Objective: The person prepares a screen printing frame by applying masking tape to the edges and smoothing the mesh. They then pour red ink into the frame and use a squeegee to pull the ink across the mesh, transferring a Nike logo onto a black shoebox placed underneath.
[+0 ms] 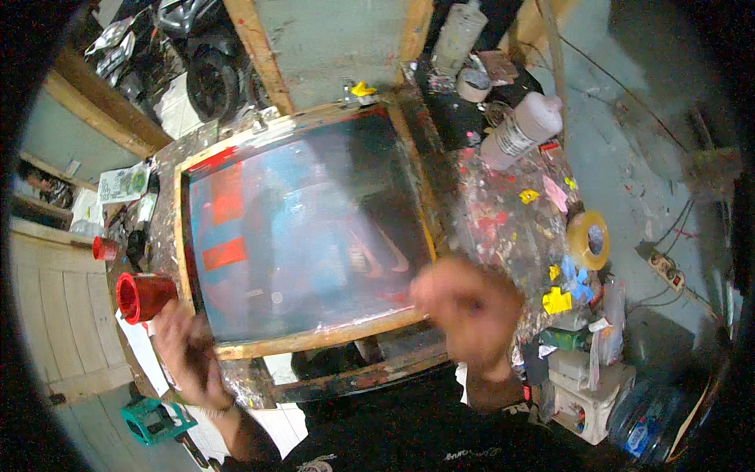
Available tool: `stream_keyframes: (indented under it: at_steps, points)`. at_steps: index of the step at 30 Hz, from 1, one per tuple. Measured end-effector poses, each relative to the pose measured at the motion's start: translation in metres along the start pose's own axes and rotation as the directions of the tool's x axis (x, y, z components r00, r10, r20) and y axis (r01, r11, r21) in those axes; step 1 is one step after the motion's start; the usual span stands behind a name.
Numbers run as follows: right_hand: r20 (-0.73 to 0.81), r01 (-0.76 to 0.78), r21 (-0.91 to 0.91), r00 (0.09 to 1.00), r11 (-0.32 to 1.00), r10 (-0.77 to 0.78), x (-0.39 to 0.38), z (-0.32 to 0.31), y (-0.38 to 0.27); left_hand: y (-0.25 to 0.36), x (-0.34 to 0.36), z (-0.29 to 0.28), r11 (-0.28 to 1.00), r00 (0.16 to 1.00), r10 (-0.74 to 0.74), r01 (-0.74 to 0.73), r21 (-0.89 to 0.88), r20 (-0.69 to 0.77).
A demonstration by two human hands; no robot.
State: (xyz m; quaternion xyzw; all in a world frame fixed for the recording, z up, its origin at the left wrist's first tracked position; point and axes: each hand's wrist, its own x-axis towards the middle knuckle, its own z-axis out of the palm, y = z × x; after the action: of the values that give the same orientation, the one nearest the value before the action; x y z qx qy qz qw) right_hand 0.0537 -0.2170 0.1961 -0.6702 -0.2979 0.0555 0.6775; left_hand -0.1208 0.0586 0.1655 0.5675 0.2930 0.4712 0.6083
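Note:
A wooden-framed printing screen (307, 340) lies tilted on a paint-spattered bench, its mesh stained blue and red. My left hand (185, 346) grips the frame's near left corner, just below a red plastic cup (143, 296). My right hand (464, 303) is blurred by motion at the frame's near right corner; whether it holds the frame or anything else I cannot tell.
A roll of yellowish tape (588, 240) and a whitish bottle (523, 130) lie on the plastic-covered surface to the right. Small tubs and a yellow blob of paint (557, 301) sit near my right wrist. A power strip (665, 267) lies on the floor.

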Motion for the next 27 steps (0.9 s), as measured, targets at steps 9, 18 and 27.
stream_keyframes:
  at_steps: [9,18,27]
  points:
    - [-0.27,-0.29,-0.465,0.946,0.836,0.178,0.115,-0.008,0.209,-0.171,0.094,0.112,0.899,0.962,-0.227,0.146,0.414,0.153]
    - [-0.185,-0.116,-0.858,0.979,0.5,-0.089,0.126,0.003,0.253,-0.24,0.095,0.136,0.787,0.989,0.047,-0.123,0.604,0.139]
    - [0.038,0.029,-0.997,0.992,0.074,0.119,0.133,0.018,0.231,-0.241,0.088,0.135,0.619,0.96,0.128,-0.274,0.736,0.251]
